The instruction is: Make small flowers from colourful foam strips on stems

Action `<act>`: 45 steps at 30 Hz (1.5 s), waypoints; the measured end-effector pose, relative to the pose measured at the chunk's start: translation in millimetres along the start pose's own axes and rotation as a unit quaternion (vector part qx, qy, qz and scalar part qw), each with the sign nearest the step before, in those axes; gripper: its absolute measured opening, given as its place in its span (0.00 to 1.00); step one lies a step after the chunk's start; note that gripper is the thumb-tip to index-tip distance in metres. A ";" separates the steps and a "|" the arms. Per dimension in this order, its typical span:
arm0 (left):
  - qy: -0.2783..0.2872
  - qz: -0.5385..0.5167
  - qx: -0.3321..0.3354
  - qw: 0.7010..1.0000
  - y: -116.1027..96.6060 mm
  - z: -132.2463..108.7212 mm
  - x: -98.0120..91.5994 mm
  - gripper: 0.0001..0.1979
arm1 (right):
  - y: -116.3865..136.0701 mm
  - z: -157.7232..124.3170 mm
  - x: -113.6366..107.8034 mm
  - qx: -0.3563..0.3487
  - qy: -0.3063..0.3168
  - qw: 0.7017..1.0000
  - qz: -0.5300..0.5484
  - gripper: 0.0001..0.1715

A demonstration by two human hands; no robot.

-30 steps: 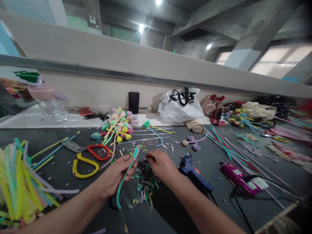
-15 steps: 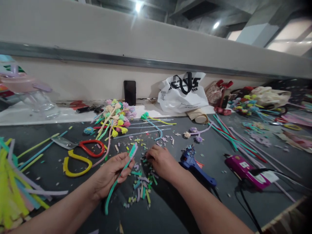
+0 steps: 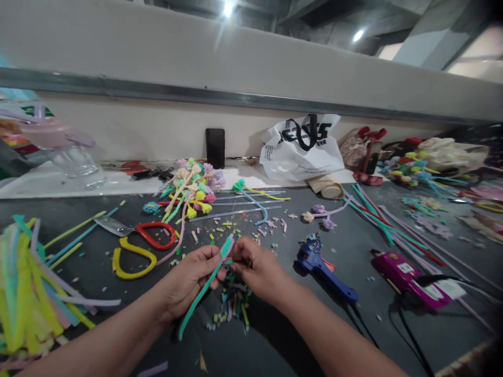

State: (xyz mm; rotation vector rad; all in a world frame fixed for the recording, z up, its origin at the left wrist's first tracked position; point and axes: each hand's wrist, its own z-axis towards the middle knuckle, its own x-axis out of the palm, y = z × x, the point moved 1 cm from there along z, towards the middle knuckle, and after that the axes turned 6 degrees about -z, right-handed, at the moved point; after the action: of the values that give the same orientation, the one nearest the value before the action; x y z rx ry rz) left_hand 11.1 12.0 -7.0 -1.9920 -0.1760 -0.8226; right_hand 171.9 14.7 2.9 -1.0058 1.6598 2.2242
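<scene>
My left hand (image 3: 198,280) is closed around a green pipe cleaner (image 3: 198,301), whose lower end hangs down toward the table. A lilac piece lies against its upper end, above the fingers. Close beside it, my right hand (image 3: 255,269) has its thumb and fingers pinched together near the stem. A bit of green shows at those fingertips, but what they hold is mostly hidden. Below both hands lies a pile of short cut pipe cleaner pieces (image 3: 234,309), partly covered by the right hand.
Scissors (image 3: 135,256) with red and yellow handles lie left, near a bundle of pipe cleaners (image 3: 27,293). A blue glue gun (image 3: 324,272) and a magenta device (image 3: 411,280) with cables are right. Pipe cleaner flowers (image 3: 194,186), a phone (image 3: 216,147) and a white bag (image 3: 301,149) stand behind.
My right hand has lifted from the cut pieces and come left to the stem in my left hand. The view has shifted slightly, and the left hand keeps its hold.
</scene>
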 end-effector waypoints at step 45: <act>0.078 -0.032 -0.058 0.995 -3.9 -8.9 8.4 0.07 | 19.6 -6.5 -39.2 -0.021 -0.048 0.999 -0.008 0.09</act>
State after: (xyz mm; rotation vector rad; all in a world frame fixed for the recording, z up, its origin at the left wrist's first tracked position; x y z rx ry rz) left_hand 11.5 5.3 3.9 -2.0283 -0.1037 -1.0468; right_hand 193.8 11.2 41.3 -0.9032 1.5654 2.2691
